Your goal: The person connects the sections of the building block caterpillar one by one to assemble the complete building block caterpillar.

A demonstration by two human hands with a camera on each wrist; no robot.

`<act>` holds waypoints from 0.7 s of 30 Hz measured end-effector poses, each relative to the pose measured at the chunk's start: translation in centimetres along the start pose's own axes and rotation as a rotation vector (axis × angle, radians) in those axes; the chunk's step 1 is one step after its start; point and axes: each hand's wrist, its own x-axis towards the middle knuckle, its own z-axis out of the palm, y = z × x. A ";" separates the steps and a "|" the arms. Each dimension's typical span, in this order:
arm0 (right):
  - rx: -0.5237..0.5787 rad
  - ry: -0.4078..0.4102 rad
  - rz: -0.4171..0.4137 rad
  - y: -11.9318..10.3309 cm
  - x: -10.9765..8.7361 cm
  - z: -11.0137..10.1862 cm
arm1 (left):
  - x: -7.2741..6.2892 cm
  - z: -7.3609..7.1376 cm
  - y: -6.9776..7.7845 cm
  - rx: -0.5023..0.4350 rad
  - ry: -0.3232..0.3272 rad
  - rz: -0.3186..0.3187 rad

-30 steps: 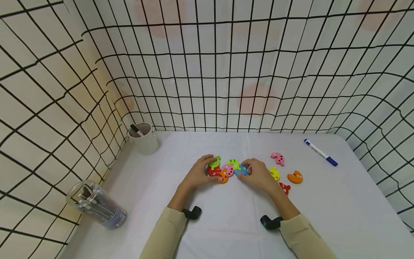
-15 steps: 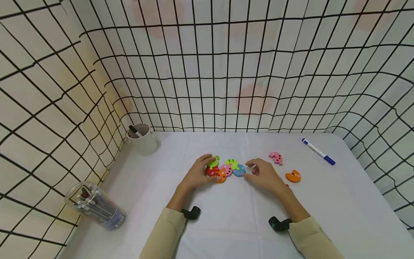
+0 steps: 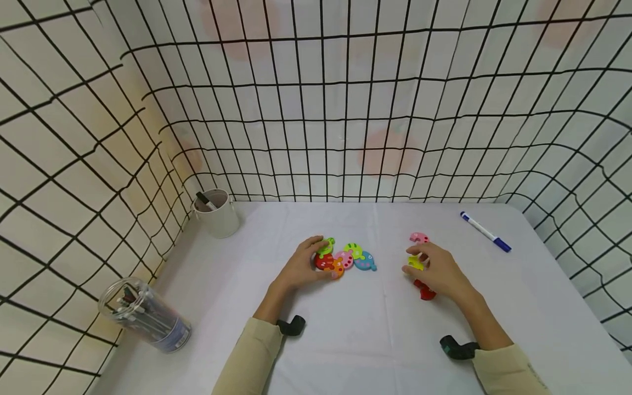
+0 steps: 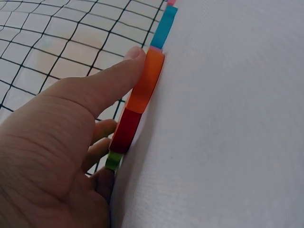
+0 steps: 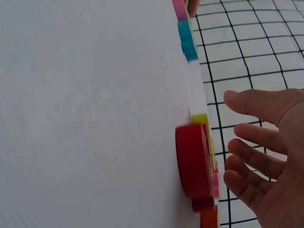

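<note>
Several colourful, numbered puzzle pieces lie joined in a curved row: green, red (image 3: 323, 261), orange (image 4: 147, 80), pink (image 3: 344, 259), lime and a blue piece (image 3: 365, 261) at the right end. My left hand (image 3: 299, 267) grips the row's left end, thumb at the orange piece and fingers by the green piece (image 4: 113, 160). My right hand (image 3: 441, 272) is over the loose pieces, thumb and fingers spread around a yellow piece (image 3: 415, 263). In the right wrist view its fingers stand a little apart from them. A loose red piece (image 5: 194, 161) lies nearest, below the yellow one.
A pink piece (image 3: 419, 237) lies behind the right hand; an orange piece (image 5: 209, 218) is hidden in the head view. A blue-capped marker (image 3: 486, 232) lies back right. A white bucket (image 3: 219, 218) and a jar of pens (image 3: 148, 318) stand left. Black wire grid (image 3: 316, 118) surrounds the white tabletop.
My right hand has let go of the blue piece at the row's end and moved right, over the loose yellow and red pieces. The left hand keeps its place on the row.
</note>
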 end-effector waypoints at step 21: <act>-0.048 -0.070 -0.019 1.7 0.2 0.2 | 0.1 0.1 0.1 -0.013 0.030 -0.023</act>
